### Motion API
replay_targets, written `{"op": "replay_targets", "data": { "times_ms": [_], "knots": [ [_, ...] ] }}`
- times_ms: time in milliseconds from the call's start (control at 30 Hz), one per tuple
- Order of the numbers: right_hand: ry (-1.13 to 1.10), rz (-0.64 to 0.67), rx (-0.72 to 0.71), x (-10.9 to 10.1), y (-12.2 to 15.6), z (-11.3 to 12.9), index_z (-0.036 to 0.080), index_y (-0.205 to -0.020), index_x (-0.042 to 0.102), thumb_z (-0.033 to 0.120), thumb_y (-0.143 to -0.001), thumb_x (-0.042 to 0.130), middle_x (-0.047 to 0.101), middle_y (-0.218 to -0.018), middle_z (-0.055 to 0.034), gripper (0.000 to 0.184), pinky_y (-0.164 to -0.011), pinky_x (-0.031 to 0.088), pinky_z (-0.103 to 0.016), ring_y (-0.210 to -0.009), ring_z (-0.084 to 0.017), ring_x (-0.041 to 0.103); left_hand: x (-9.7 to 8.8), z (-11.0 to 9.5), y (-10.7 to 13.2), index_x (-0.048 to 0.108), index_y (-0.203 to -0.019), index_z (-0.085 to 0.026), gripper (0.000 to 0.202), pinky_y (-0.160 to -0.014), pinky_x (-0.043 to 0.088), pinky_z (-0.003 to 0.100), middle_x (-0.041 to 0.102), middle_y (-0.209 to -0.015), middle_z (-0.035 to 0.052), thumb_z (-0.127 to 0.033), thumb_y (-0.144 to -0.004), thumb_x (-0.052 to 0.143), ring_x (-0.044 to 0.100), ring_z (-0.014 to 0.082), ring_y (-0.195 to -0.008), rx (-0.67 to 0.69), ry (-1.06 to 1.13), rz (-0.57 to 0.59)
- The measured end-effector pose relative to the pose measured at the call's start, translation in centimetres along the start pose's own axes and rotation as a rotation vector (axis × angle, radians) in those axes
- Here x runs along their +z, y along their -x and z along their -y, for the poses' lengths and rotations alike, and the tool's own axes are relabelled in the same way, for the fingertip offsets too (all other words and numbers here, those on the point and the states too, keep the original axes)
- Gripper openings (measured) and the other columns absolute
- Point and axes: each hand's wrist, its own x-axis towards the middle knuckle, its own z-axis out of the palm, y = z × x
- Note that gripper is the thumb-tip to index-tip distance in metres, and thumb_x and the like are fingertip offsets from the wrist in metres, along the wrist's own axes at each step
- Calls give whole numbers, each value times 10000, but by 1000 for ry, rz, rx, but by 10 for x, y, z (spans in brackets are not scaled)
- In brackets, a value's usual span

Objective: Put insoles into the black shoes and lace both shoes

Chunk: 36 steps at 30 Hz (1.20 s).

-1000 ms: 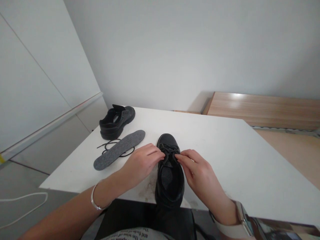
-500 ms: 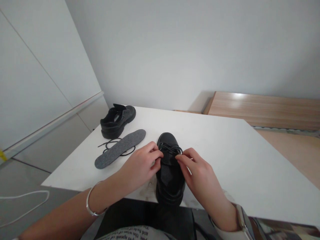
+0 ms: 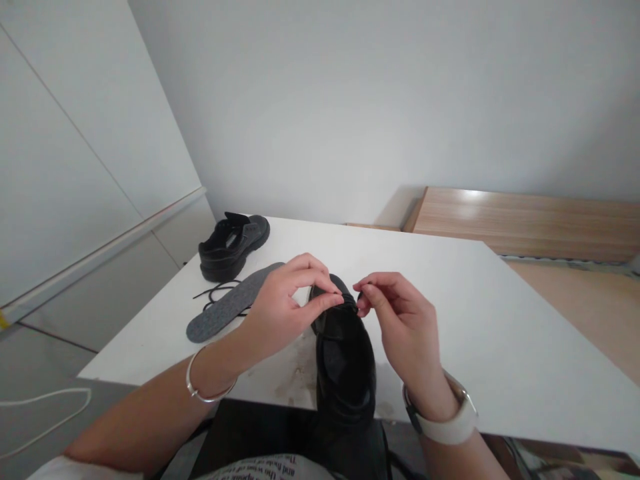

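A black lace-up shoe (image 3: 345, 373) stands at the near edge of the white table, its toe pointing away from me. Over its laced front, my left hand (image 3: 300, 290) pinches the black shoelace (image 3: 349, 303) between thumb and forefinger. Just to the right, my right hand (image 3: 400, 310) has its fingertips closed on the lace's other part, close to the shoe's right side. Both hands partly cover the toe and the lacing. To the left lies a grey felt insole (image 3: 220, 312), partly hidden behind my left hand, with a loose black shoelace (image 3: 213, 291) under it.
A second black shoe (image 3: 230, 250), its tongue raised, stands at the table's far left corner. The white table (image 3: 475, 333) extends right. Beyond it are a wood-grain board (image 3: 500, 220) and the grey wall. A white cable (image 3: 60, 393) hangs at lower left.
Both hands have moved forward from the shoe's tongue to the lacing nearer the toe. My left hand now reaches over the shoe, and my right hand has turned, fingertips raised at the lace.
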Motion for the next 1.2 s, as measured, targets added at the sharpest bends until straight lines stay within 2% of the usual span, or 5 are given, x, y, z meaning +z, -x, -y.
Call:
{"op": "replay_targets", "data": {
  "times_ms": [433, 567, 667, 867, 1200],
  "knots": [
    [-174, 275, 277, 10, 6, 0, 172, -848, 733, 337, -822, 740, 649, -619, 20, 166, -557, 532, -220, -545, -97, 598, 12, 20, 3, 771, -798, -204, 39, -846, 441, 280, 530, -906, 24, -222, -805, 805, 543, 154, -902, -79, 260, -52],
    [-187, 94, 186, 19, 8, -5, 177, -852, 706, 301, -815, 745, 683, -699, 9, 135, -541, 510, -193, -555, -80, 589, 14, 25, 6, 716, -1046, -221, 224, -783, 488, 270, 635, -918, 17, -264, -833, 771, 607, 156, -852, -212, 411, 49],
    [-209, -26, 115, 25, 9, -11, 189, -866, 706, 264, -829, 732, 707, -769, -3, 88, -579, 530, -203, -599, -88, 620, 14, 28, 12, 728, -930, -189, 78, -783, 490, 263, 716, -862, 18, -234, -868, 712, 642, 159, -814, -293, 273, 170],
    [-68, -233, -118, 34, 17, -15, 227, -926, 713, 209, -918, 650, 684, -849, -9, 66, -659, 542, -263, -712, -123, 656, 18, 36, 15, 769, -876, -176, 165, -778, 507, 274, 779, -841, 40, -310, -886, 673, 688, 188, -798, -353, 172, 133],
    [147, 134, -283, 28, 9, 3, 242, -931, 737, 127, -930, 617, 723, -897, -18, 166, -770, 537, -299, -847, -156, 657, 22, 38, 14, 768, -819, -140, 281, -711, 504, 300, 733, -770, 37, -405, -872, 691, 651, 201, -755, -280, 160, 224]
  ]
}}
